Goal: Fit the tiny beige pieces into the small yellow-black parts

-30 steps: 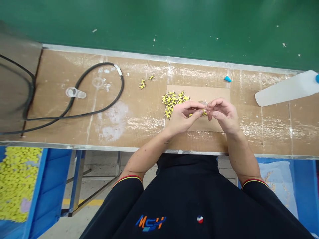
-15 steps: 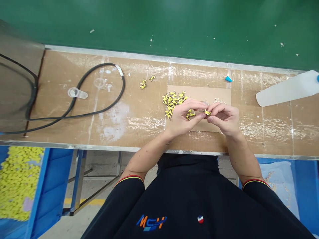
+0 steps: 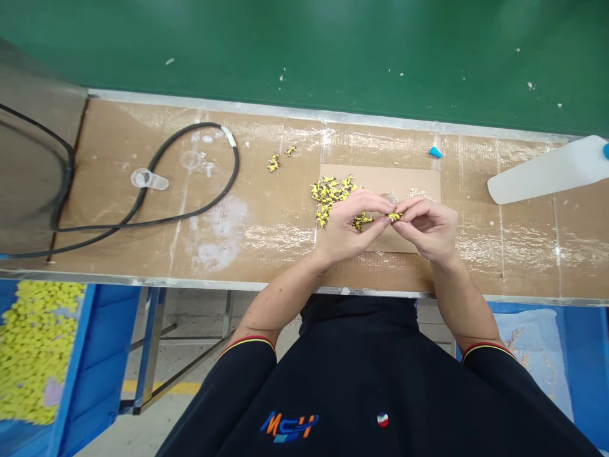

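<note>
Between my fingertips is a small yellow-and-black figure (image 3: 394,217), gripped from both sides over a cardboard sheet (image 3: 380,172). My left hand (image 3: 354,222) pinches its left side with thumb and fingers. From the right, my right hand (image 3: 428,225) closes on it with thumb and forefinger; whether it also holds a smaller part is hidden. A pile of similar yellow figures (image 3: 328,197) lies just left of my left hand, partly covered by it. Small pale pieces (image 3: 419,193) are heaped behind my right hand. A small round clear item (image 3: 391,197) shows behind my fingertips.
Two loose figures (image 3: 273,163) lie left of the sheet. A black cable (image 3: 233,178) loops across the left, with a clear plastic piece (image 3: 150,179) on it. A white bottle (image 3: 542,171) lies at right, near a blue cap (image 3: 435,152). A blue bin (image 3: 99,355) stands below left.
Both hands stay in nearly the same place. The figure between my fingertips has turned slightly and shifted a little to the left.
</note>
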`<state>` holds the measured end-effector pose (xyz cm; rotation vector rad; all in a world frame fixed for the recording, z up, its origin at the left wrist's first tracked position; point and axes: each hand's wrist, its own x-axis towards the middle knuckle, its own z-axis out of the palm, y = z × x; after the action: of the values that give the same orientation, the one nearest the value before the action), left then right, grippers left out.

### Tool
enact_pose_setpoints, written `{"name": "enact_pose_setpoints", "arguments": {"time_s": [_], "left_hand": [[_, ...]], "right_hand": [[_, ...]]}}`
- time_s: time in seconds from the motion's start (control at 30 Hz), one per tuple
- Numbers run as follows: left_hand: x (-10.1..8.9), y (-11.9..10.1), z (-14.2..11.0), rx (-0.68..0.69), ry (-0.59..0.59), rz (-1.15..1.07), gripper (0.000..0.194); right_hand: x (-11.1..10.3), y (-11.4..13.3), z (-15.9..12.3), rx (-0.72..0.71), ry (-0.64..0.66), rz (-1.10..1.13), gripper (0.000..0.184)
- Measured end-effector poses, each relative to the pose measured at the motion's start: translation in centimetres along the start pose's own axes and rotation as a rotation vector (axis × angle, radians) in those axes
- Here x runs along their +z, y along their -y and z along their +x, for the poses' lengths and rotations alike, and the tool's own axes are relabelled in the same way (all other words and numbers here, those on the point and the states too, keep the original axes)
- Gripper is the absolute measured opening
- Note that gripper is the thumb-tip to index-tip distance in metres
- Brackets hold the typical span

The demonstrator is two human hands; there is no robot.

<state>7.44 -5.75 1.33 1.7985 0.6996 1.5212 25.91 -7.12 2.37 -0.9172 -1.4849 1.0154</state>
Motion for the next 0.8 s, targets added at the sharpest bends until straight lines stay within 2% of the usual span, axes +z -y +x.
{"name": "enact_pose_setpoints", "arguments": {"time_s": [0.3, 0.6, 0.7, 0.8], "left_hand": [[-0.3, 0.1, 0.2, 0.029, 0.024, 0.044, 0.006], [-0.6, 0.7, 0.6, 0.045, 0.053, 0.045, 0.005], [-1.6, 1.0, 1.1, -0.001, 0.069, 0.073, 0.005], [-4.4, 1.9, 1.7, -0.144, 0.006, 0.203, 0.005]], "right_hand": [[0.0, -0.2, -0.1, 0.029, -0.019, -0.019, 0.016], [-0.2, -0.6, -0.2, -0.005, -0.012, -0.046, 0.011], [-0.2, -0.9, -0.1, 0.046, -0.023, -0.077, 0.013], [-0.5, -1.3, -0.1, 0.067, -0.054, -0.116, 0.016]]}}
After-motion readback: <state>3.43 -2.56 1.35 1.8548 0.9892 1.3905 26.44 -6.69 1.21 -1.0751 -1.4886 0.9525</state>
